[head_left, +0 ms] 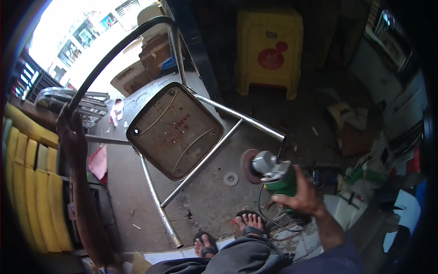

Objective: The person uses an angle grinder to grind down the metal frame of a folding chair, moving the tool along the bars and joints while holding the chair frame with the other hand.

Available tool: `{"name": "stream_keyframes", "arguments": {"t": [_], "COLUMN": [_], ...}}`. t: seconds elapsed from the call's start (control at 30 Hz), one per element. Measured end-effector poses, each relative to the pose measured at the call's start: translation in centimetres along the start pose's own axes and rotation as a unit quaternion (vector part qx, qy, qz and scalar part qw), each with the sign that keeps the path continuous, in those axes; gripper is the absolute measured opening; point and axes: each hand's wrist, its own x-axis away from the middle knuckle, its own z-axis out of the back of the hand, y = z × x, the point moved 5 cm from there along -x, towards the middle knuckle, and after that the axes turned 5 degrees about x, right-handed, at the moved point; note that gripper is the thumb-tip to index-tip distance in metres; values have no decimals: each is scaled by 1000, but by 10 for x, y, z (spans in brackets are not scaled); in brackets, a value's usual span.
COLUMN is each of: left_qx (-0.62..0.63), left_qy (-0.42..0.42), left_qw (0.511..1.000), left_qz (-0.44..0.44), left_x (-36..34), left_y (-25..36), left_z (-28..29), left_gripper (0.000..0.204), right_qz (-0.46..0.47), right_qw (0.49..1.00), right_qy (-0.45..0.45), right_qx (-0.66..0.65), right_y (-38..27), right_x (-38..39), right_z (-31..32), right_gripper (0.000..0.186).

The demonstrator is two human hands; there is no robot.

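Observation:
A metal chair frame (207, 174) lies tipped over before me, its shiny tube legs pointing my way. The brown underside of its seat panel (178, 130) faces up, worn and rust-marked. My left hand (72, 132) is wrapped round the dark curved tube at the chair's far left. In my right hand (303, 194) is a green angle grinder (284, 182), gripped by its body. The grinder's reddish-brown disc (250, 166) points left, apart from the chair, just below the end of the right leg tube. Whether the disc spins I cannot tell.
Yellow cushions (34, 182) are stacked at the left. A yellow plastic stool (270, 50) stands at the back. On the floor lie a round metal washer (231, 179), a pink scrap (98, 163) and the grinder's cable (267, 219). Clutter with a white container (342, 205) fills the right.

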Motion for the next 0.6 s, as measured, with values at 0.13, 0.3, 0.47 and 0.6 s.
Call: {"name": "stream_keyframes", "arguments": {"t": [0.13,0.3,0.47,0.6], "left_qx": [40,43,43,81], "left_qy": [65,167,223,203], "left_qw": [997,985,974,976], "left_qz": [7,-10,-7,15], "left_x": [-9,-5,-1,-1], "left_y": [-6,-6,0,-11], "left_z": [-16,-25,-13,-28], "left_gripper": [41,34,33,36], "right_qz": [-17,2,38,30], "right_qw": [976,823,725,699], "right_qy": [32,-59,-131,-141], "right_qx": [214,565,675,700], "right_y": [-73,-168,-182,-188], "right_x": [20,-27,-73,-88], "right_z": [99,108,75,50], "right_gripper": [80,64,59,58]}}
